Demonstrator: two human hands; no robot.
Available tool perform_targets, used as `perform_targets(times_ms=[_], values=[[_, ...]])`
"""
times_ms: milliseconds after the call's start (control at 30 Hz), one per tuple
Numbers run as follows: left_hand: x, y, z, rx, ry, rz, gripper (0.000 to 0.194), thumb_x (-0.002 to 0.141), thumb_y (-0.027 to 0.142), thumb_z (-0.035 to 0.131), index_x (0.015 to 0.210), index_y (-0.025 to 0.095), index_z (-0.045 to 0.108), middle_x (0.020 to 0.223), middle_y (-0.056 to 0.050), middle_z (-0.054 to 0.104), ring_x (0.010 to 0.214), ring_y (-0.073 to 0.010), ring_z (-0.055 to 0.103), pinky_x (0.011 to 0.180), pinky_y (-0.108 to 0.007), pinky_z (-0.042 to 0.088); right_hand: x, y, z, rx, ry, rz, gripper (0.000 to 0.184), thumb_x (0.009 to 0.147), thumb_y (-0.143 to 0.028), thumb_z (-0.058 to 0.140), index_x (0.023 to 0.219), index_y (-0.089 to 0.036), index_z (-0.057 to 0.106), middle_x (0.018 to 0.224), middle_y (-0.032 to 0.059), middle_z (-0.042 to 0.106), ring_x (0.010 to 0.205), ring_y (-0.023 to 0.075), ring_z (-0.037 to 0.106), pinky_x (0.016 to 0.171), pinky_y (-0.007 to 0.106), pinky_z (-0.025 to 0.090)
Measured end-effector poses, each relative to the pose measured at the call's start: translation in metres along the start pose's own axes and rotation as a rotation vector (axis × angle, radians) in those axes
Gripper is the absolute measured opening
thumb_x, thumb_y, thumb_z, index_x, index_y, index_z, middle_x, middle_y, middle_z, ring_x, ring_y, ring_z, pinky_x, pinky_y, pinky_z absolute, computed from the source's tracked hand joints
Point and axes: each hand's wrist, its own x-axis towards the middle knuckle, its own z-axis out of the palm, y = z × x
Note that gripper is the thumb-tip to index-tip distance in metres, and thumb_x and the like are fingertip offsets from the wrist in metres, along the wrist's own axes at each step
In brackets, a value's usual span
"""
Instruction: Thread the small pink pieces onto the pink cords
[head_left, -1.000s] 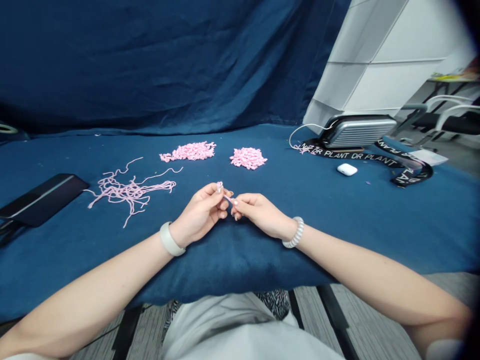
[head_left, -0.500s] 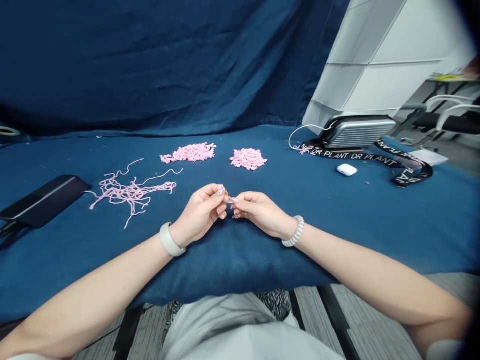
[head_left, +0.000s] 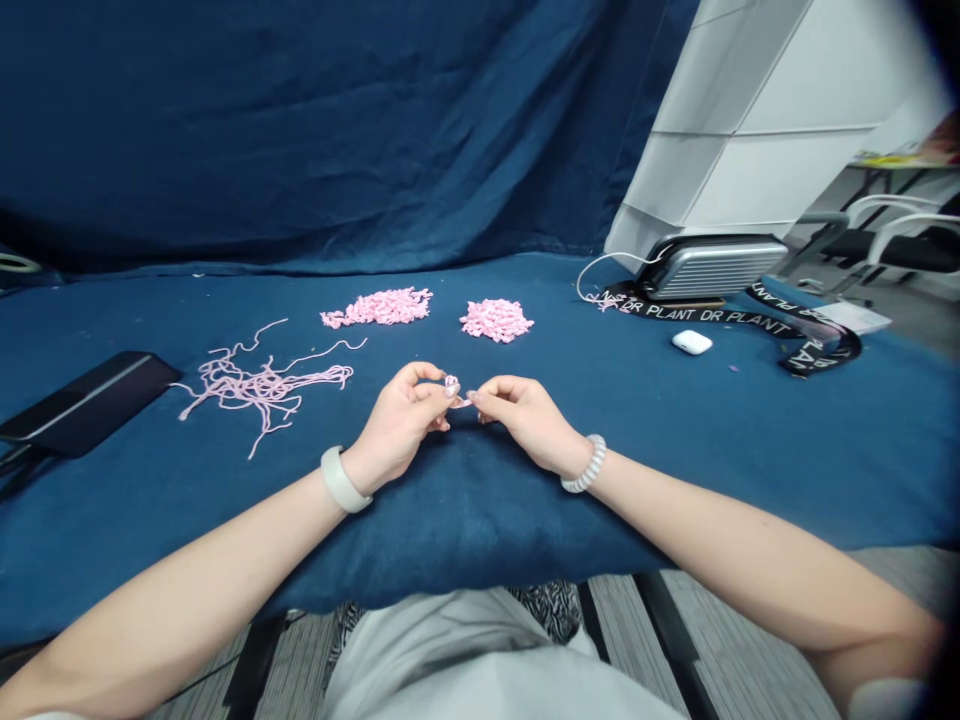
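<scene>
Between my two hands a short piece of pink yarn is stretched, with a small loop or knot showing at the left thumb. My left hand pinches one end between thumb and finger. The other end is pinched by my right hand, its fingertips close to the left ones. Beyond the hands lie a flat pile of pink knotted yarn bits and a rounder pink pile. Loose pink yarn strands lie tangled left of my left hand.
A black flat object rests at the left. To the right stand a silver ribbed case with a white cable, a black lettered lanyard and a white earbud case. The blue cloth covers the table.
My left hand has shifted slightly right and its fingers have spread a little. The small loop at its thumb has moved slightly right and down.
</scene>
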Motion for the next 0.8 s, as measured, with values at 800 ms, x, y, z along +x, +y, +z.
perform_targets(times_ms=[800], values=[[0.0025, 0.0095, -0.0033, -0.032, -0.102, -0.056, 0.020, 0.068, 0.025, 0.072, 0.071, 0.012, 0.057, 0.059, 0.002, 0.050, 0.050, -0.0042, 0.042, 0.044, -0.015, 0.036, -0.0075, -0.0083, -0.0044, -0.112, 0.120, -0.131, 0.063, 0.067, -0.064, 0.043, 0.085, -0.004, 0.053, 0.081, 0.0021, 0.054, 0.064, -0.0133, 0.034, 0.061, 0.000, 0.028]])
